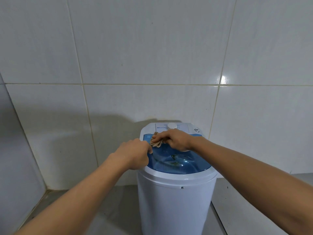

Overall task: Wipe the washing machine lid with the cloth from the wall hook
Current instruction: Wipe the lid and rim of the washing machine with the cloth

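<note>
Head view. The right hand (176,139) is bunching a small beige patterned cloth (156,142) against the far-left part of the translucent blue plastic lid (179,162) of the white cylindrical washing machine (174,200). The left hand (135,154) is resting curled at the lid's left rim, just beside the cloth, apparently holding nothing. Most unwiped lid is lying nearer and rightward; the white control dial (172,126) is standing behind, before the white tiled wall (152,56).

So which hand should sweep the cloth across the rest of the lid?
Right. The right hand already presses the cloth onto the blue lid; the left hand only rests at the lid's left edge.
</note>
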